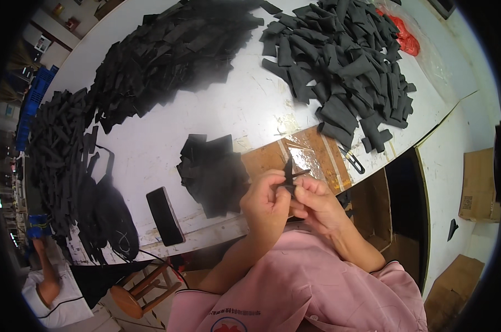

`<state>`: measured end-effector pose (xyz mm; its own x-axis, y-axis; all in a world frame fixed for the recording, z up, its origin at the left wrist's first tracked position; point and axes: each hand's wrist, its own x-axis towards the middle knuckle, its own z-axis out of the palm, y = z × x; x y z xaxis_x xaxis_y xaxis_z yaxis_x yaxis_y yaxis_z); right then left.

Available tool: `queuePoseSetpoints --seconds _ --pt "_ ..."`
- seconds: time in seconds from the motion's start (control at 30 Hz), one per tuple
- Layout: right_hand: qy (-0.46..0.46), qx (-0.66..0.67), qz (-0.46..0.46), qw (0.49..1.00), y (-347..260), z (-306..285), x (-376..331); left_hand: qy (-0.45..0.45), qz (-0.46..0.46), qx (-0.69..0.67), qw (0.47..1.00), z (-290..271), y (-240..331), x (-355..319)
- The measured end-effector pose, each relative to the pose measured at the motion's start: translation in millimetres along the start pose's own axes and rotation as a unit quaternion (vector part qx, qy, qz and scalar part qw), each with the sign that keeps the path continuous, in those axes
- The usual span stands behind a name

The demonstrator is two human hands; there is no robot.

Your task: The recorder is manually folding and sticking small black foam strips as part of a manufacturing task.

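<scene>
My left hand (266, 203) and my right hand (320, 206) meet in front of my chest, over the table's near edge. Between their fingertips they pinch a small black fabric piece (288, 167), one pointed end of which sticks up. A thin dark tip pokes out beside my right fingers; I cannot make out what it belongs to. Just left of my hands lies a small pile of flat black fabric pieces (210, 176). Under and beyond my fingers is a brown cardboard sheet (264, 157) with clear tape on it.
Large heaps of black fabric pieces (167, 55) and rolled dark grey pieces (344, 61) cover the far table. A phone (165, 216) lies left, near a black bag (115, 218). Thread snips (354, 162) rest right. A wooden stool (130, 299) and another person's arm (48, 276) are lower left.
</scene>
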<state>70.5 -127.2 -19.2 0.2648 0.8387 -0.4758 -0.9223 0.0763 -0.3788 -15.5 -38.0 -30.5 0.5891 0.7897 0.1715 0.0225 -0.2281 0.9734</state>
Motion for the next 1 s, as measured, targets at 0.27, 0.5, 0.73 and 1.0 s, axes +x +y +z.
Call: queuePoseSetpoints --seconds 0.27,0.5,0.73,1.0 --pt "-0.02 -0.128 -0.068 0.989 -5 0 -1 -0.153 -0.386 -0.436 0.798 -32 34 10" --pt "-0.064 -0.357 -0.311 0.878 -18 10 -15 -0.171 -0.112 -0.128 0.971 -25 43 -5" --pt "-0.018 -0.527 -0.354 0.772 -31 36 -27 -0.029 -0.095 -0.15 0.984 -10 58 -7" --pt "-0.138 -0.462 -0.304 0.822 -63 78 -39 -0.253 -0.124 -0.5 0.819 -24 92 28"
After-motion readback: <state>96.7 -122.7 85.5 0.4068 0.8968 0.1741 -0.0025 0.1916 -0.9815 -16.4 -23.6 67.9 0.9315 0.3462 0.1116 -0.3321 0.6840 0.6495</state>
